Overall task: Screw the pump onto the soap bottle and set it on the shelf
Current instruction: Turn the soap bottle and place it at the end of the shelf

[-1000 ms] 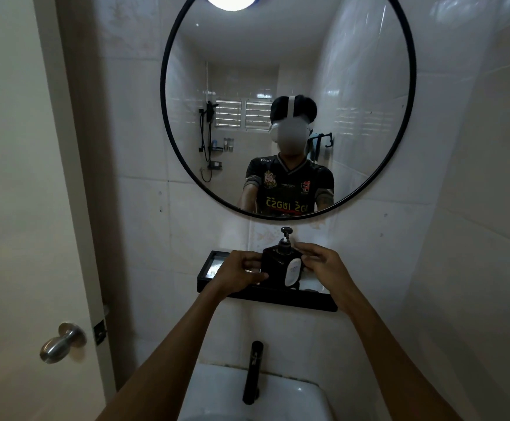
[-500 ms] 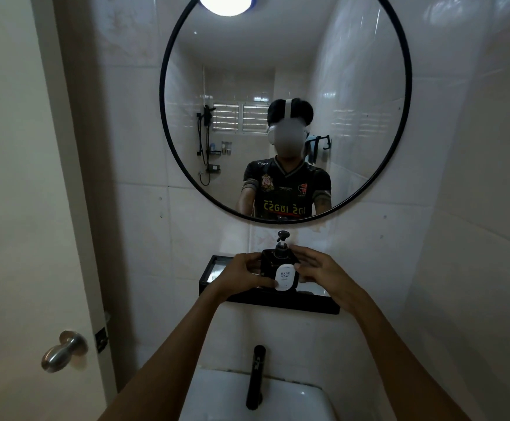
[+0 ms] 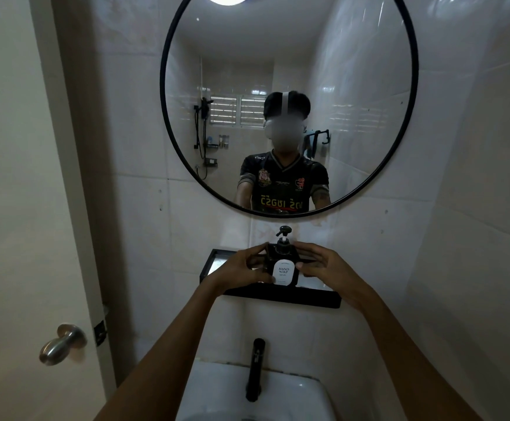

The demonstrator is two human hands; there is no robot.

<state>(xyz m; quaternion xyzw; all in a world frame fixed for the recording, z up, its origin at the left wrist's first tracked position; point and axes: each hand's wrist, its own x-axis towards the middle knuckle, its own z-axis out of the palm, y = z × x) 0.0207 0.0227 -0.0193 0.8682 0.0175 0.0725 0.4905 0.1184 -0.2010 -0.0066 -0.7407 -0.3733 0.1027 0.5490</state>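
Note:
A black square soap bottle (image 3: 281, 267) with a white "HAND SOAP" label facing me stands upright on the black wall shelf (image 3: 281, 296), near its middle. A black pump (image 3: 283, 235) sits on the bottle's neck. My left hand (image 3: 241, 267) grips the bottle's left side, thumb at its lower front corner. My right hand (image 3: 323, 265) holds the right side, fingers reaching behind it.
A round black-framed mirror (image 3: 290, 101) hangs above the shelf and shows a person. Below are a black tap (image 3: 255, 369) and a white basin (image 3: 223, 393). A door with a metal knob (image 3: 60, 344) is at the left. Tiled walls close in at the right.
The bottle has been turned on the shelf so its white label now faces me squarely. Both hands stayed on its sides.

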